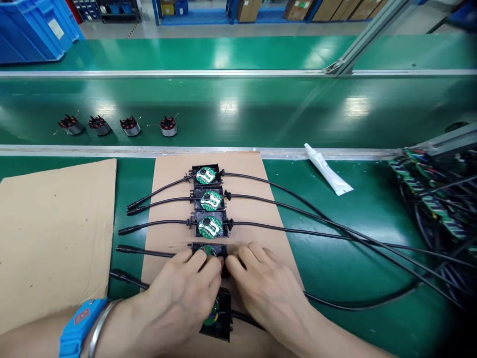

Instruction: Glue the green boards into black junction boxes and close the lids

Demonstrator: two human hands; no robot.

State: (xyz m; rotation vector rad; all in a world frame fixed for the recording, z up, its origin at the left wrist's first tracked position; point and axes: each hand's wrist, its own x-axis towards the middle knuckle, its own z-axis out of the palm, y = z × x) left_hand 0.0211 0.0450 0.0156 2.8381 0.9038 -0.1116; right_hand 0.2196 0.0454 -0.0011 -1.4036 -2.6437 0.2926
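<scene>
Several black plastic housings lie in a column, each with a round green circuit board point(209, 226) inside and black cables out of both sides. My left hand point(186, 293) is closed, its fingertips pressed on one black housing point(197, 245) below the upper three. My right hand point(266, 281) pinches at that housing's right side, where the cable enters; the fingers hide the exact grip. A black cable point(335, 304) emerges beyond my right hand. Nearest me, another housing point(222, 318) sits tilted, partly covered by my left hand.
Brown cardboard point(175, 174) lies under the housings, another sheet point(55, 238) to the left. A white tube point(328, 171) and a heap of wired boards point(432, 199) are at right. Several motor stators point(169, 127) stand behind a metal rail point(223, 151). A blue bin point(33, 30) is back left.
</scene>
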